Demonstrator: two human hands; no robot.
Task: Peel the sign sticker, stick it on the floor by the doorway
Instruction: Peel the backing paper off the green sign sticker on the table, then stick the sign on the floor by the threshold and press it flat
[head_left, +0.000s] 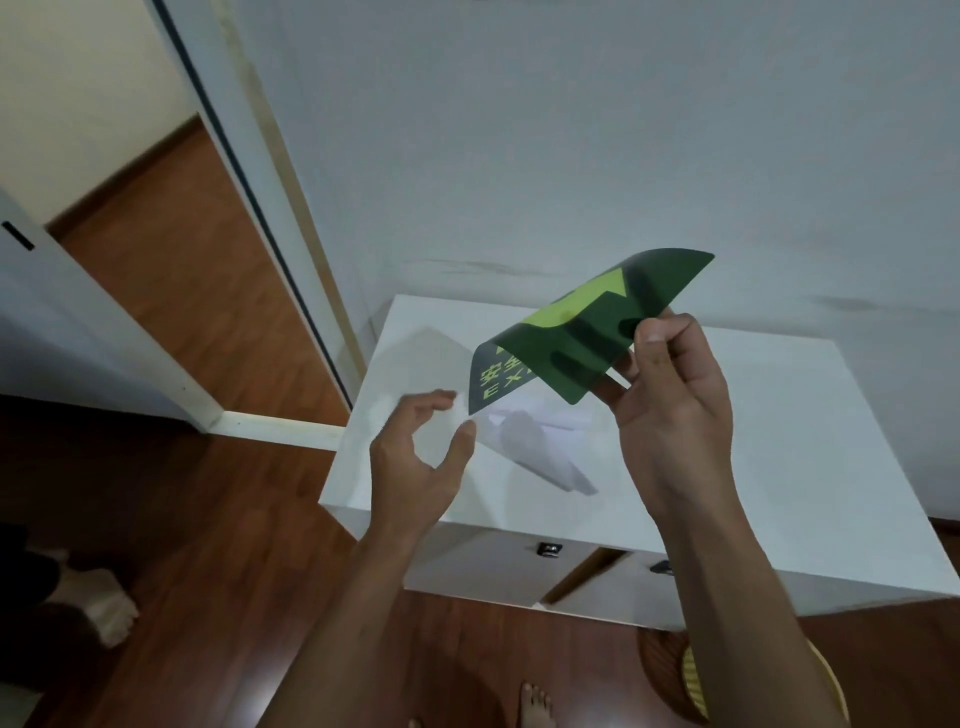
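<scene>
A green sign sticker with yellow-green arrow and lettering is held in the air above a white cabinet, curled over so its back faces me. My right hand pinches its right edge between thumb and fingers. My left hand pinches a clear backing film that hangs off the sticker's lower left corner. The film is see-through and hard to trace. The doorway with a wooden floor lies to the left, beyond a white threshold strip.
A white cabinet with two dark drawer handles stands against the grey wall. White paper sheets lie on its top. My bare foot and a round woven object are on the dark wooden floor. A white-socked foot shows at left.
</scene>
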